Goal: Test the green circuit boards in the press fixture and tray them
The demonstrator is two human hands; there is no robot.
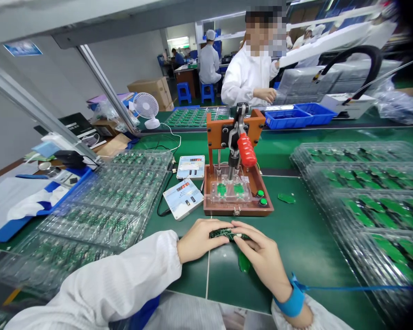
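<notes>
Both my hands meet on the green mat just in front of a brown test fixture (pixel 238 208). My left hand (pixel 199 239) and my right hand (pixel 261 254) pinch the two ends of a small dark green circuit board (pixel 223 234) between them, fingers closed on it. Another green board (pixel 243 262) lies on the mat under my right hand. The fixture has a red-handled lever (pixel 246 150), a clear plate over two green boards (pixel 230 189) and two green buttons (pixel 261 198). A blue wrist strap (pixel 291 300) is on my right wrist.
Clear trays of green boards are stacked at the left (pixel 113 206) and right (pixel 365 192). Two small meters (pixel 184 197) stand left of the fixture; a loose green board (pixel 287 198) lies to its right. Across the bench a person in white (pixel 249 75) works beside blue bins (pixel 298 115).
</notes>
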